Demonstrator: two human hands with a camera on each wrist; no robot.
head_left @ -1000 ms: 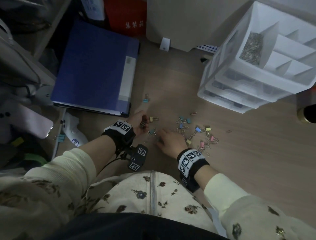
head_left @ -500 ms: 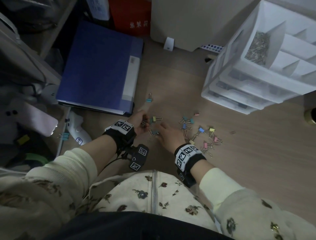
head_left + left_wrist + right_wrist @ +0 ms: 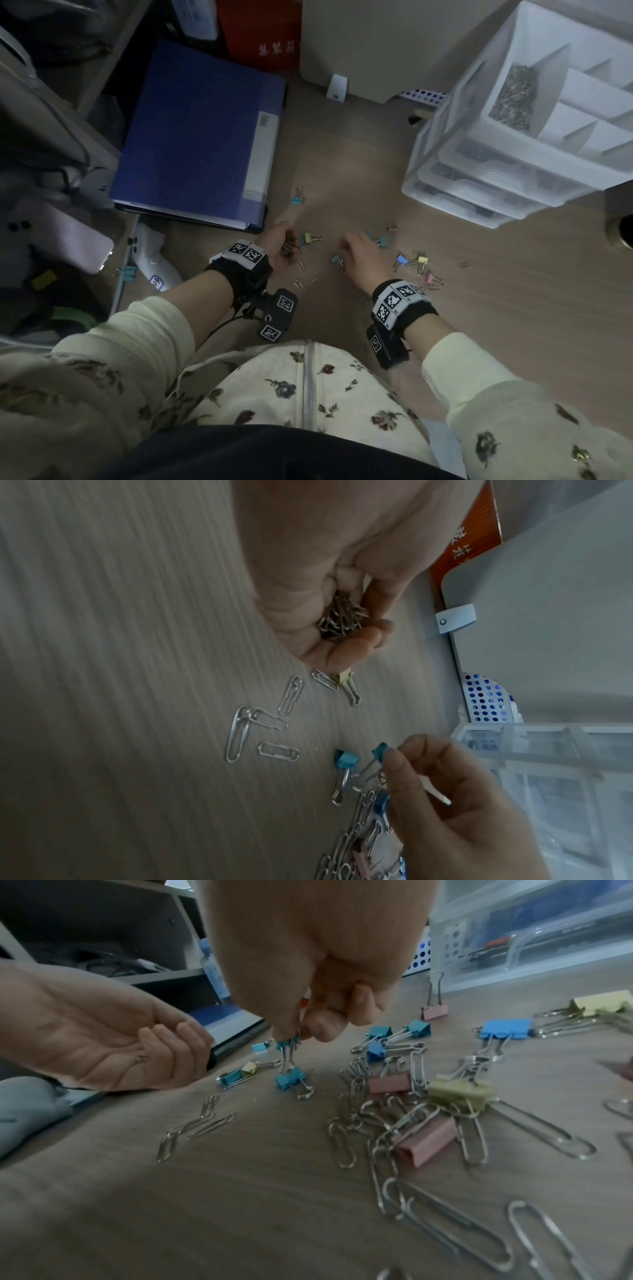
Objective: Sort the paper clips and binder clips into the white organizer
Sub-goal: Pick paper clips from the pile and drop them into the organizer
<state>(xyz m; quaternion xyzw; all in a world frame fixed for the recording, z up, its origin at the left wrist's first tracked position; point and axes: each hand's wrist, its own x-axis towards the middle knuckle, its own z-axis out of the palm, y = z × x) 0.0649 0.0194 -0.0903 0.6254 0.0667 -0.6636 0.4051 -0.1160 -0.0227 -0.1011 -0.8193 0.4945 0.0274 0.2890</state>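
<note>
Wood-grain surface (image 3: 479, 325) carries everything, dimly lit, with the white organizer (image 3: 513, 144) as the landmark at its far right corner. Its top tray is split into compartments, and the left compartment holds a heap of silver paper clips (image 3: 512, 97); clear drawers sit stacked beneath. Left of the organizer, beyond a bare stretch of surface, a blue binder (image 3: 198, 137) lies flat, with one lone blue binder clip (image 3: 297, 198) just off its near right corner. Behind, between binder and organizer, stand a beige panel (image 3: 370, 44) and a red box (image 3: 260, 31). In front of the organizer and nearer the person, loose binder clips (image 3: 455, 1091) in blue, pink and yellow lie mixed with scattered paper clips (image 3: 387, 1123). The left hand (image 3: 329, 569), further from the organizer than the right, has its grip curled round a small bundle of paper clips (image 3: 342, 615) in the palm. The right hand (image 3: 308, 961) pinches the wire handles of a teal binder clip (image 3: 287, 1045) between thumb and fingertips, and it hangs above another teal clip (image 3: 289, 1079) that lies on the surface. A few separate paper clips (image 3: 260, 723) lie between the two hands. Left of the binder, off the surface edge, are dark cluttered shelves (image 3: 51, 85).
</note>
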